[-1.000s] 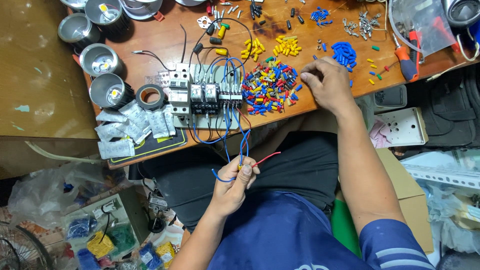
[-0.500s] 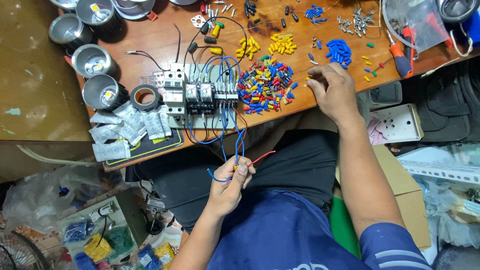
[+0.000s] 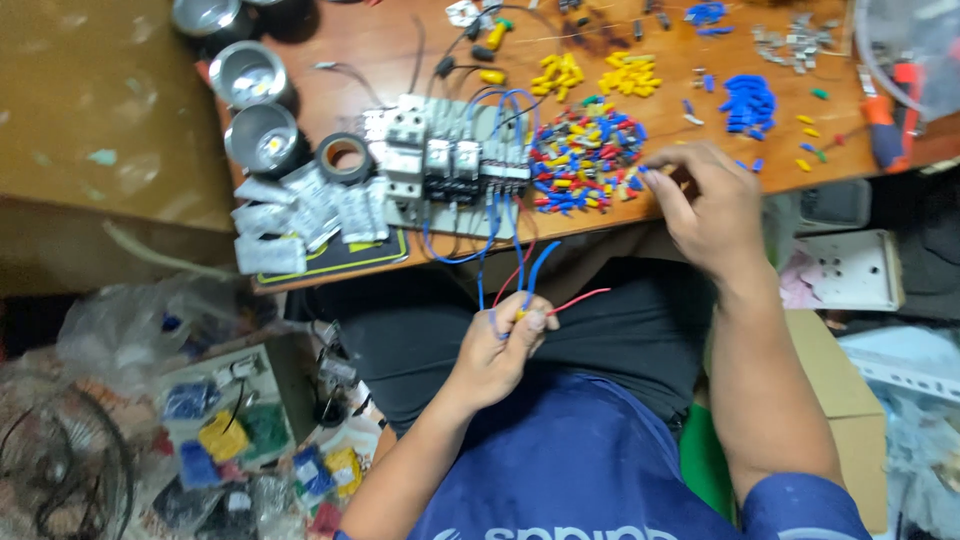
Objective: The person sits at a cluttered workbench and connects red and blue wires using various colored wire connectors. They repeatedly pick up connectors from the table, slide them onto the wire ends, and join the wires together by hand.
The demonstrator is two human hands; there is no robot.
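Left hand point(image 3: 497, 352) pinches blue and red wires point(image 3: 520, 285) below the tabletop's point(image 3: 380, 60) near edge. Right hand point(image 3: 710, 205), fingers curled, picks from mixed-colour terminal pile point(image 3: 585, 158). Step: fitting terminals; next likely needs one lug on a wire end.

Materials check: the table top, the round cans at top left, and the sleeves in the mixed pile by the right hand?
Table top: looks like wood, brown with a slight sheen. Round cans: seemingly bare metal, silvery, with bright glare inside. Sleeves in the mixed pile: probably plastic, in solid red, blue and yellow; too small to be sure. The right hand reaches its edge.
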